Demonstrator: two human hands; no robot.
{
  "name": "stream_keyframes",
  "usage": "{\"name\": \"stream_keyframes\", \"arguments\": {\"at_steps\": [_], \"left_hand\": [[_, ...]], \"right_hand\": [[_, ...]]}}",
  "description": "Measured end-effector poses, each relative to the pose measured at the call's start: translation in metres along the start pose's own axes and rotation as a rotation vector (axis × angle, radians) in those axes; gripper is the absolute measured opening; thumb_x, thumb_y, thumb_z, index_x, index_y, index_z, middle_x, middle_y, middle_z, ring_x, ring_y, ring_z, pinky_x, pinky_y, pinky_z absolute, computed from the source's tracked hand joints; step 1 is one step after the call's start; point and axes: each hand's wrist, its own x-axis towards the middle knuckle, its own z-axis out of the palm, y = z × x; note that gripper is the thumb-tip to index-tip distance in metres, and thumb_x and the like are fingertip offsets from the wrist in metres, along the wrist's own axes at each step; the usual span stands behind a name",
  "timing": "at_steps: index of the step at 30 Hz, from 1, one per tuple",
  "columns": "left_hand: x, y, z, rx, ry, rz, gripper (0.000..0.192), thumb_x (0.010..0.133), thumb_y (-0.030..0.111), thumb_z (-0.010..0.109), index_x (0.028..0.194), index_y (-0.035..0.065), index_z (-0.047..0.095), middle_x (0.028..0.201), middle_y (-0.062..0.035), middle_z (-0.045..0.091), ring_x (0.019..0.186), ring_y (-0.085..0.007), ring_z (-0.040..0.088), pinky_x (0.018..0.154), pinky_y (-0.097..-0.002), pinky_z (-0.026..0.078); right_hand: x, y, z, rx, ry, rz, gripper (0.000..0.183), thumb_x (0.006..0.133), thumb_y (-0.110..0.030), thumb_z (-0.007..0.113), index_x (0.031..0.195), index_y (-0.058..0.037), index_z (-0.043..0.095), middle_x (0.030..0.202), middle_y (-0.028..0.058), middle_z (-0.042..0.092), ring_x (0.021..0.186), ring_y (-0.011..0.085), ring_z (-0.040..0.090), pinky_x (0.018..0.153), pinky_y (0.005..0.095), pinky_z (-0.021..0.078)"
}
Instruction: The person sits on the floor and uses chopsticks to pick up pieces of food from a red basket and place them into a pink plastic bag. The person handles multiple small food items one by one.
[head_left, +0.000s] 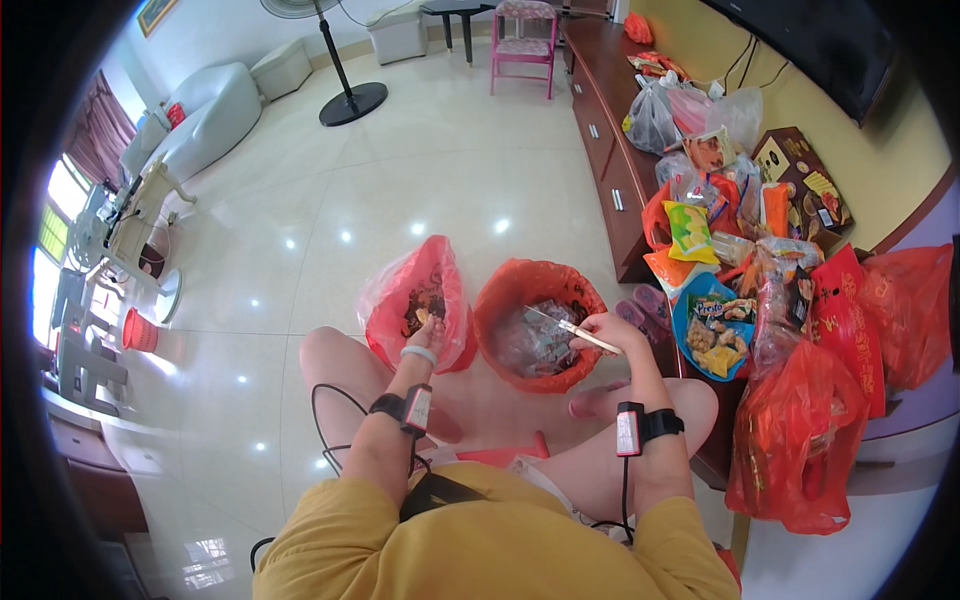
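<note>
Scissors with pale handles are held in my right hand, their blades pointing left over a bin lined with a red plastic bag. Clear plastic wrappers lie inside that bin, with some dark bits by its right wall. My left hand is at the mouth of a red and clear plastic bag. A small light-brown piece is at its fingertips, above dark, shredded-looking matter in the bag. What the small piece is, I cannot tell.
A long wooden cabinet on the right bears many snack packets and a blue tray. Red plastic bags bulge at its near end. Pink slippers lie beside it. A standing fan and a pink folding chair stand farther off.
</note>
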Motion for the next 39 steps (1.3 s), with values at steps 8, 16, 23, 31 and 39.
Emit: {"name": "stream_keyframes", "arguments": {"at_steps": [8, 16, 23, 31, 39], "left_hand": [[-0.003, -0.001, -0.01, -0.003, -0.043, -0.074, 0.025, 0.085, 0.027, 0.051, 0.081, 0.0027, 0.051, 0.064, -0.0009, 0.049, 0.05, -0.009, 0.044, 0.045, -0.0168, 0.038], [-0.005, 0.006, -0.009, -0.042, -0.009, -0.132, 0.015, 0.084, 0.013, 0.052, 0.092, 0.0008, 0.049, 0.074, -0.0058, 0.057, 0.055, -0.0112, 0.051, 0.05, -0.017, 0.044], [0.031, 0.003, -0.033, -0.087, 0.079, -0.212, 0.018, 0.084, 0.012, 0.053, 0.098, 0.0008, 0.05, 0.074, -0.006, 0.056, 0.053, -0.0112, 0.049, 0.047, -0.0169, 0.043], [0.002, 0.005, -0.019, -0.089, -0.005, -0.11, 0.02, 0.084, 0.025, 0.054, 0.087, 0.0049, 0.054, 0.075, -0.0039, 0.057, 0.05, -0.0105, 0.048, 0.045, -0.0175, 0.041], [-0.016, 0.007, 0.003, -0.134, 0.068, -0.021, 0.008, 0.087, 0.01, 0.047, 0.088, 0.0052, 0.052, 0.067, -0.0028, 0.056, 0.051, -0.0111, 0.05, 0.047, -0.0196, 0.043]], "right_hand": [[0.005, 0.001, 0.002, -0.048, 0.022, -0.041, 0.034, 0.065, -0.032, 0.074, 0.085, -0.0072, 0.06, 0.057, -0.0017, 0.052, 0.045, 0.006, 0.046, 0.039, 0.0208, 0.0366], [0.008, 0.004, 0.002, -0.063, 0.033, -0.059, 0.038, 0.064, -0.033, 0.074, 0.088, -0.0065, 0.061, 0.063, 0.0001, 0.055, 0.049, 0.0073, 0.049, 0.042, 0.0216, 0.0388], [0.014, 0.011, 0.002, -0.088, 0.038, -0.059, 0.041, 0.063, -0.034, 0.075, 0.089, -0.006, 0.062, 0.066, 0.0011, 0.057, 0.053, 0.0082, 0.051, 0.045, 0.0224, 0.0404], [0.016, 0.013, 0.003, -0.116, 0.046, -0.067, 0.041, 0.062, -0.034, 0.075, 0.089, -0.0057, 0.062, 0.068, 0.0025, 0.059, 0.055, 0.0101, 0.053, 0.047, 0.0237, 0.0417], [0.011, 0.003, 0.002, -0.137, 0.057, 0.0, 0.041, 0.062, -0.035, 0.075, 0.088, -0.0059, 0.062, 0.065, 0.0026, 0.058, 0.054, 0.0106, 0.052, 0.048, 0.0238, 0.0419]]}}
